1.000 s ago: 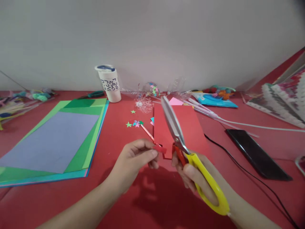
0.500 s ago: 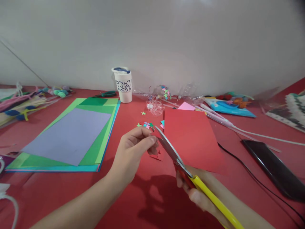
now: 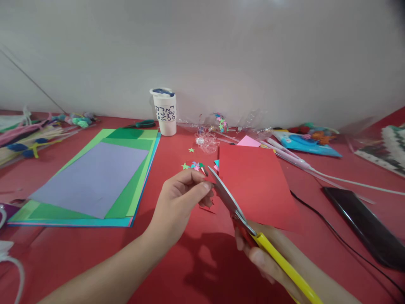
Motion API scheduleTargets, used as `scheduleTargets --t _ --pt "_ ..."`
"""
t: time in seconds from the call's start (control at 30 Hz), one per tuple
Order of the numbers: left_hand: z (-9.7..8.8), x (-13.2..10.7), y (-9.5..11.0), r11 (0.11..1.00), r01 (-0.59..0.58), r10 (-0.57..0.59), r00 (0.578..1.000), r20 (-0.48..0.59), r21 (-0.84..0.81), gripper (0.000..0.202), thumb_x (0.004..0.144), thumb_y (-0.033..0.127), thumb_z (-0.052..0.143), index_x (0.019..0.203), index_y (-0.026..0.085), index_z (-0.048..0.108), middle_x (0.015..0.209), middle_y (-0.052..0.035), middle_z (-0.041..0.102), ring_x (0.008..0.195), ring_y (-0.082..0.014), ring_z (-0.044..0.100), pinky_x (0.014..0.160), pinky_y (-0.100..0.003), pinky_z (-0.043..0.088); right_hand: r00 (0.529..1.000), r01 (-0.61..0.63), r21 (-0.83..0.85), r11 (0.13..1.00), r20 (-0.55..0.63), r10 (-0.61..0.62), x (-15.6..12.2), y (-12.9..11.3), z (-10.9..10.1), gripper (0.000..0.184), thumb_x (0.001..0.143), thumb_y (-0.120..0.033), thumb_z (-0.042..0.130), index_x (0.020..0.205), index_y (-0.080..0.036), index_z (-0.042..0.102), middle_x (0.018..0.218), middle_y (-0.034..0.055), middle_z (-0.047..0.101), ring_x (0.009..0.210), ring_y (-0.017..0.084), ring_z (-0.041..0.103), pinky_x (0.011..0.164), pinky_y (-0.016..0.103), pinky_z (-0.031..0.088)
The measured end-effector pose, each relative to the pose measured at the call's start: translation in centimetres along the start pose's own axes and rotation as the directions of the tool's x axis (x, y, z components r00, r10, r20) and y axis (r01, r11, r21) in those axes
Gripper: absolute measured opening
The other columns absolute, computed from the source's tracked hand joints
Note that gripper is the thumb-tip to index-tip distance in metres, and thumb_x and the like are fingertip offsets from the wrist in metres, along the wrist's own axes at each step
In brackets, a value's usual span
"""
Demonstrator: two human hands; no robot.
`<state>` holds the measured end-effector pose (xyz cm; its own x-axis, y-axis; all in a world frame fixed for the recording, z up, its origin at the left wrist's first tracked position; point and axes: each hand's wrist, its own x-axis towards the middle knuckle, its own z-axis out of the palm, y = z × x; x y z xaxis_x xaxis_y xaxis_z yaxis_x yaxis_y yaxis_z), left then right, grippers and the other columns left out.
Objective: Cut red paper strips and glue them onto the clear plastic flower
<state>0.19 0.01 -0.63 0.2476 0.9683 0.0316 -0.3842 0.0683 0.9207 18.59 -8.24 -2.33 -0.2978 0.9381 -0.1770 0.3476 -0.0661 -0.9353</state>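
My right hand [image 3: 262, 253] is closed round the yellow and red handles of a pair of scissors [image 3: 232, 204], whose blades point up and to the left. Between thumb and fingers, my left hand [image 3: 180, 196] pinches a small piece of red paper [image 3: 210, 179] right at the blade tips. Its exact outline is hard to make out against the red table. Below that hand lies a red paper scrap [image 3: 209, 209]. Behind the fingers is a little pile of coloured paper stars [image 3: 196, 166]. A red sheet [image 3: 253, 181] lies beyond the scissors.
At left is a stack of coloured paper with a purple sheet [image 3: 95, 179] on top. A white cup [image 3: 166, 114] stands near the wall. A black phone [image 3: 363, 223], a dark cable [image 3: 325, 223] and a blue packet [image 3: 303, 141] lie at right. Pipe cleaners [image 3: 28, 139] are far left.
My left hand has shifted very slightly right with the red paper. The scissors stay at the paper, their blades almost unchanged. The view has moved a little.
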Motion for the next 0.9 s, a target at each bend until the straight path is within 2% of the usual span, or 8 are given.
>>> scheduleTargets --t 0.23,0.43,0.63,0.8,0.9 --pt "0.11 -0.13 0.13 1.0 0.008 -0.007 1.0 -0.012 0.021 0.012 0.075 0.011 0.061 0.066 0.017 0.061 0.056 0.0056 0.06 0.051 -0.0044 0.056 0.054 -0.015 0.046 0.999 -0.033 0.003 0.999 0.034 0.033 0.3 -0.78 -0.1 0.049 0.084 -0.07 0.04 0.08 -0.021 0.043 0.058 -0.0067 0.035 0.046 0.008 0.031 0.043 0.023 0.029" --pt "0.18 -0.04 0.08 1.0 0.012 -0.011 1.0 -0.012 0.011 0.011 0.075 0.012 0.062 0.065 0.017 0.06 0.057 0.0057 0.06 0.051 -0.0049 0.055 0.054 -0.016 0.046 0.995 0.093 -0.084 0.992 -0.015 -0.095 0.45 -0.3 -0.01 0.041 0.09 -0.06 0.041 0.08 -0.021 0.045 0.058 -0.006 0.039 0.047 0.009 0.033 0.044 0.024 0.026" --pt "0.18 -0.17 0.13 1.0 0.016 -0.016 1.0 -0.012 0.024 0.012 0.076 0.012 0.061 0.065 0.017 0.059 0.058 0.0055 0.059 0.053 -0.0054 0.055 0.056 -0.017 0.046 0.995 0.097 -0.134 0.986 -0.022 -0.101 0.36 -0.37 -0.13 0.038 0.091 -0.056 0.042 0.078 -0.021 0.045 0.058 -0.0056 0.041 0.046 0.008 0.033 0.043 0.025 0.024" --pt "0.22 -0.16 0.13 0.999 0.016 -0.016 1.0 -0.012 0.039 0.012 0.076 0.013 0.061 0.064 0.017 0.058 0.057 0.0054 0.059 0.052 -0.0058 0.055 0.056 -0.017 0.046 1.0 0.022 -0.069 0.997 -0.012 -0.022 0.2 -0.81 0.1 0.043 0.092 -0.061 0.035 0.081 -0.021 0.047 0.05 -0.0069 0.037 0.042 0.009 0.03 0.042 0.025 0.025" --pt "0.16 -0.15 0.11 0.999 0.018 -0.017 1.0 -0.014 0.038 0.012 0.076 0.014 0.061 0.065 0.018 0.057 0.057 0.0053 0.059 0.052 -0.0061 0.055 0.056 -0.018 0.045 0.999 0.039 -0.077 0.996 -0.034 -0.042 0.24 -0.49 0.23 0.043 0.09 -0.062 0.038 0.078 -0.021 0.046 0.051 -0.0064 0.037 0.043 0.009 0.03 0.041 0.025 0.024"
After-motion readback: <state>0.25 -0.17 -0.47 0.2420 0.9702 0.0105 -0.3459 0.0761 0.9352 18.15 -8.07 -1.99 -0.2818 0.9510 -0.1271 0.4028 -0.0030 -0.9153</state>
